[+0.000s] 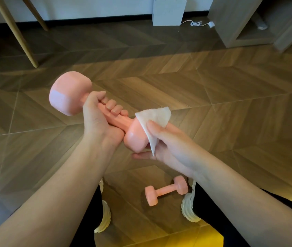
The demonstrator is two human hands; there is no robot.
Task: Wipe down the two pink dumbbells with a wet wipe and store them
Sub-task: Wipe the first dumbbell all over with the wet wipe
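Against my right hand (166, 145), which pinches the wet wipe (155, 120), lies the dumbbell's (116, 120) near head; my left hand (99, 118) clenches its handle, long axis running away leftward. Second dumbbell (165, 190) lies on the floor (212, 82) below.

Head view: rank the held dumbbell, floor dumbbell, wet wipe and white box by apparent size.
1. Held dumbbell, nearest the camera.
2. Wet wipe, floor dumbbell and white box: too similar, depths differ, box cropped.
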